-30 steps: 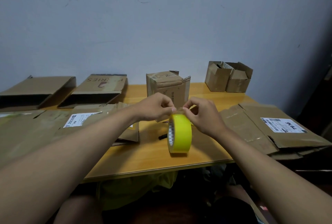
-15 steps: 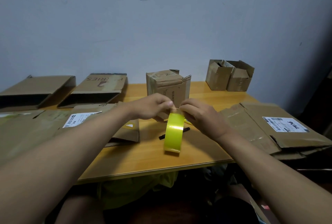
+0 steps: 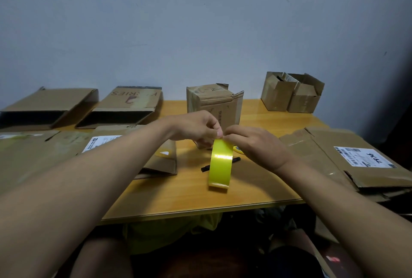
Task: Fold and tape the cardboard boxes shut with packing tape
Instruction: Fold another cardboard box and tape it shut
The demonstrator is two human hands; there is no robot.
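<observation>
A yellow roll of packing tape (image 3: 220, 165) stands on edge on the wooden table (image 3: 187, 197), its outer face turned toward me. My left hand (image 3: 196, 127) and my right hand (image 3: 254, 143) meet at the top of the roll, both with fingertips pinched on it. Just behind my hands stands a small upright cardboard box (image 3: 215, 104) with one top flap sticking up. Part of a second yellow roll (image 3: 237, 150) peeks out under my right hand.
A black marker (image 3: 235, 160) lies behind the roll. Two open flat boxes (image 3: 124, 108) lie at the back left, two small open boxes (image 3: 292, 92) at the back right. Flattened cardboard with shipping labels covers the left (image 3: 44, 155) and right (image 3: 356, 157) ends. The table's front edge is near.
The roll has turned from showing its open core to showing its outer face. Both hands stay pinched at its top and have shifted slightly away from me.
</observation>
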